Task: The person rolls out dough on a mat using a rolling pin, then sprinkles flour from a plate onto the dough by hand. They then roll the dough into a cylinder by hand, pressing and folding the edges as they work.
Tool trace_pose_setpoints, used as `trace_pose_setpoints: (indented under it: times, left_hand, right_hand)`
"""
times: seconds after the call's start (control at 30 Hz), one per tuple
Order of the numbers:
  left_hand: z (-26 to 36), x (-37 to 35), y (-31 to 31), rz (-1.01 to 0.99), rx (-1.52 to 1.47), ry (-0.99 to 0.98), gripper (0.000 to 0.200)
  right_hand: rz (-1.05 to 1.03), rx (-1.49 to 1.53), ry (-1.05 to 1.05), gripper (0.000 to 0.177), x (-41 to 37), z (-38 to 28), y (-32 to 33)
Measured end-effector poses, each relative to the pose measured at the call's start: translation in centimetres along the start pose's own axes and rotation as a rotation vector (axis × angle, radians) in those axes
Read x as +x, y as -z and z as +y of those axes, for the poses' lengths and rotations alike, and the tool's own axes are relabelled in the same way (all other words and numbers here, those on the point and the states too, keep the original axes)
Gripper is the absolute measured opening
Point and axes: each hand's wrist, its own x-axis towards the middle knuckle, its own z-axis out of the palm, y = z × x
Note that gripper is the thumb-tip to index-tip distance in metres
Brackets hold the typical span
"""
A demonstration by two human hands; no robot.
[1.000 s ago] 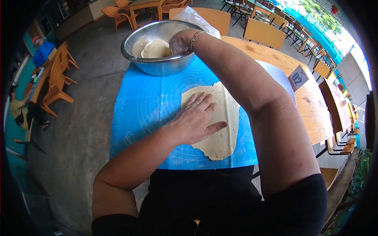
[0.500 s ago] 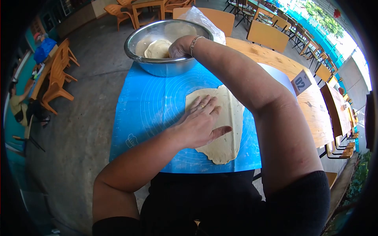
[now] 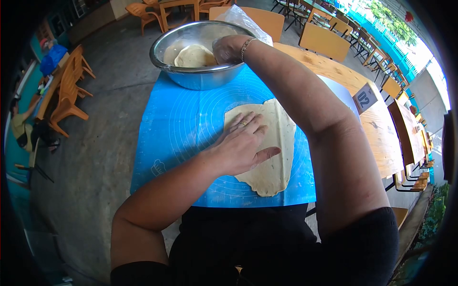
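A flat rolled-out sheet of dough (image 3: 274, 162) lies on the blue pastry mat (image 3: 167, 128). My left hand (image 3: 241, 143) rests flat on it, fingers stretched out and thumb apart, a ring on one finger. My right hand (image 3: 230, 49), with a chain bracelet at the wrist, reaches into the steel mixing bowl (image 3: 205, 81) at the mat's far edge. Its fingertips are hidden down inside the bowl, so what they touch or hold does not show. Beside them in the bowl is a round lump of dough (image 3: 193, 56).
A clear plastic bag (image 3: 243, 21) stands behind the bowl. On the wooden table (image 3: 381, 138) at right are a white sheet and a number 02 sign (image 3: 365, 98). Chairs (image 3: 326, 43) stand around, and another person (image 3: 21, 126) sits far left.
My right hand has shifted slightly up and to the right within the bowl. My left hand stays flat on the dough sheet, nearly unmoved.
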Motion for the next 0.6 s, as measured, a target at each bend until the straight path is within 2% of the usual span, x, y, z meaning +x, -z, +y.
trace_pose_setpoints:
  times: [0.07,0.13,0.17,0.2,0.23,0.27,0.3,0.33,0.37,0.4,0.43,0.47,0.5,0.53,0.57,0.6]
  left_hand:
    - [-0.3,0.1,-0.4,0.051,-0.014,-0.012,0.084]
    - [-0.4,0.1,-0.3,0.069,-0.034,-0.032,0.080]
    - [-0.5,0.1,-0.3,0.087,-0.054,-0.050,0.076]
    - [-0.7,0.1,-0.4,0.085,-0.054,-0.052,0.076]
    - [-1.0,0.1,-0.7,0.185,-0.065,-0.086,0.067]
    - [-1.2,0.0,-0.9,0.284,-0.075,-0.119,0.057]
    - [-1.4,0.0,-0.5,0.285,-0.078,-0.118,0.057]
    - [-1.6,0.0,0.2,0.349,-0.203,-0.119,0.047]
    - [-1.8,0.0,0.6,0.410,-0.329,-0.120,0.037]
    - [-2.4,0.0,0.7,0.410,-0.335,-0.120,0.037]
    - [-3.1,0.1,0.7,0.528,-0.311,-0.080,0.030]
    - [-3.6,0.1,0.8,0.646,-0.287,-0.039,0.024]
    - [-3.9,0.0,0.8,0.646,-0.291,-0.038,0.024]
    - [-4.1,-0.1,0.9,0.683,-0.322,0.052,0.023]
    - [-4.2,0.0,0.9,0.719,-0.352,0.143,0.023]
    - [-4.3,0.2,0.9,0.718,-0.357,0.144,0.023]
  right_hand:
    - [-0.009,0.022,0.022,0.028,-0.1,1.0,0.1]
    - [0.127,0.215,0.105,0.029,-0.3,1.6,-0.1]
    - [0.127,0.216,0.103,0.029,-0.6,2.2,0.0]
    - [0.111,0.377,0.041,0.025,-1.7,2.2,0.9]
    - [0.094,0.538,-0.022,0.023,-2.6,2.5,1.3]
    - [0.091,0.539,-0.024,0.023,-3.3,3.2,1.3]
    - [0.064,0.921,0.036,0.021,-4.0,4.2,1.3]
    - [0.033,1.300,0.099,0.020,-5.0,4.7,1.4]
    - [0.028,1.300,0.096,0.020,-6.2,5.1,1.0]
    - [0.086,1.446,0.096,0.020,-8.3,4.5,0.6]
    - [0.146,1.590,0.094,0.019,-10.3,3.8,-0.1]
    - [0.124,1.686,0.100,0.019,-11.9,3.4,-1.3]
    - [0.101,1.783,0.106,0.020,-13.3,2.8,-2.8]
    - [0.058,1.897,-0.006,0.022,-14.6,2.0,-4.2]
    - [0.196,2.006,-0.122,0.021,-16.2,-0.1,-5.9]
    - [0.337,2.058,-0.240,0.022,-16.7,-1.1,-8.8]
